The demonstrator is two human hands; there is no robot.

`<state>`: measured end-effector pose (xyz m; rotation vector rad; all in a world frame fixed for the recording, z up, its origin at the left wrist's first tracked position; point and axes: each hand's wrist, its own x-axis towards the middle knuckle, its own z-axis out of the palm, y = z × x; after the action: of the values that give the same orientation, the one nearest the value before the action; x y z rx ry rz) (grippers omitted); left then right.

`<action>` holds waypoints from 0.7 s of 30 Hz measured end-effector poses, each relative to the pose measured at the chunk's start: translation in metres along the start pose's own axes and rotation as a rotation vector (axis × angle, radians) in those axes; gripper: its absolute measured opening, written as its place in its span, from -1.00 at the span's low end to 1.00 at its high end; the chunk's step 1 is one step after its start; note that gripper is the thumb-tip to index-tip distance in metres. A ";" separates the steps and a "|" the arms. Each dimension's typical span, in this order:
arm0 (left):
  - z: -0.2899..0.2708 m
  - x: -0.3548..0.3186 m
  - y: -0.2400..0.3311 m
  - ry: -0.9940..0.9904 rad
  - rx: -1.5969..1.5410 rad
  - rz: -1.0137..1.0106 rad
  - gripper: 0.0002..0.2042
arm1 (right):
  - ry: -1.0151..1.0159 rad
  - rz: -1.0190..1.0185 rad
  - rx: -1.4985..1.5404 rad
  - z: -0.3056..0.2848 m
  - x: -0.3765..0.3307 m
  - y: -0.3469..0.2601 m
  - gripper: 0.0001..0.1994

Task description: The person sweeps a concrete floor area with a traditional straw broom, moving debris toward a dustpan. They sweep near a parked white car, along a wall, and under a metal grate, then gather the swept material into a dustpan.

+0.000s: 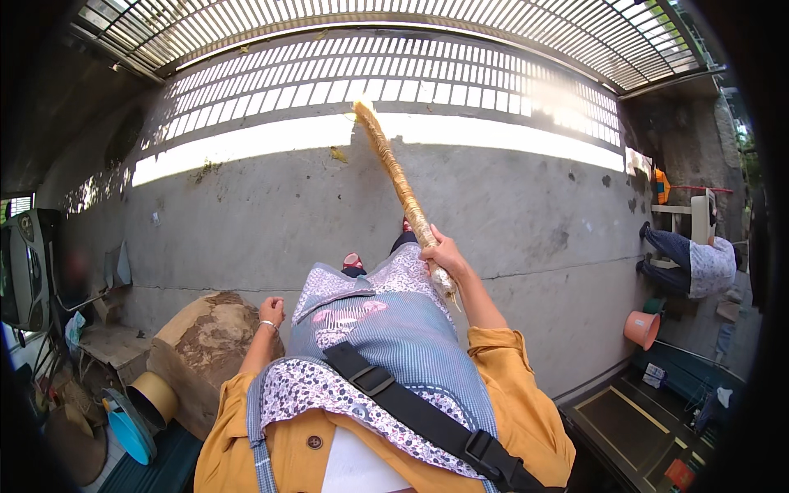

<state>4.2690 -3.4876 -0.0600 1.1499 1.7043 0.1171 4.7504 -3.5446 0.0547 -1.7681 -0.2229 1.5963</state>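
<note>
A long straw broom (395,177) stretches out ahead of me, its frayed far end over the sunlit strip by the gate. Its near end is wrapped in clear, shiny plastic. My right hand (444,253) is closed round this wrapped end, in front of my apron. My left hand (272,311) hangs at my left side with its fingers curled in, and I see nothing in it. Beside that hand stands a big, rough block of wood (201,345), like a stump. My feet show beyond the apron on the grey concrete floor (296,197).
A barred metal gate (394,41) spans the far side. Another person (708,267) bends at the right near a pink bucket (642,329). At the left are a tan bucket (153,398), a blue basin (130,435) and a vehicle (29,267). A dark table (625,427) stands lower right.
</note>
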 end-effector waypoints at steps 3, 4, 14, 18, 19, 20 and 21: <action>0.016 0.016 0.027 0.003 -0.041 0.042 -0.86 | 0.185 -0.006 -0.126 -0.037 0.017 -0.020 -0.12; 0.025 0.019 0.042 0.004 -0.056 0.062 -0.86 | 0.200 -0.011 -0.072 -0.058 0.031 -0.023 -0.10; 0.109 0.054 0.154 -0.118 0.289 0.224 -0.82 | 0.424 0.112 0.267 -0.216 0.187 -0.070 -0.33; 0.137 0.074 0.206 -0.171 0.103 0.183 -0.81 | 0.310 0.117 0.021 -0.188 0.172 -0.057 -0.14; 0.144 0.072 0.232 -0.160 0.124 0.220 -0.82 | 0.248 0.148 -0.058 -0.189 0.157 -0.054 -0.11; 0.152 0.074 0.247 -0.162 0.136 0.229 -0.82 | 0.184 0.174 -0.139 -0.193 0.144 -0.056 -0.08; 0.159 0.075 0.258 -0.158 0.143 0.232 -0.83 | 0.128 0.182 -0.090 -0.201 0.127 -0.069 -0.09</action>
<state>4.5539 -3.3617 -0.0399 1.4242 1.4549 0.0470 4.9852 -3.5022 -0.0116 -2.0008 -0.0755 1.6133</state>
